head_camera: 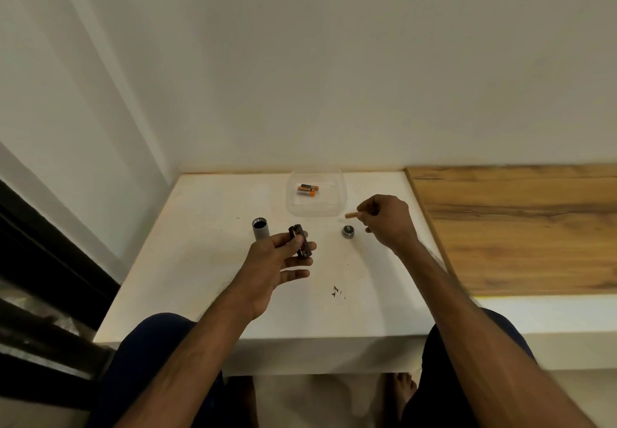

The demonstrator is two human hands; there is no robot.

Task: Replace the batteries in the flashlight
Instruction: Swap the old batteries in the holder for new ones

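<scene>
Left of centre, the flashlight tube (260, 229) stands open-end up on the white table (200, 260). Just right of it, the left hand (270, 260) grips the dark battery holder (300, 241) between thumb and upper fingers, while the lower two fingers stretch out loosely. Above centre, a clear tub (340, 205) holds two batteries (307, 190). The end cap (348, 231) lies right of the holder. At centre right, the right hand (389, 219), fingers curled, pinches one battery (351, 215) that points left.

Whether this battery is going in or coming out is unclear. If in, turn an empty slot upward, match the poles, and press until it seats.
</scene>
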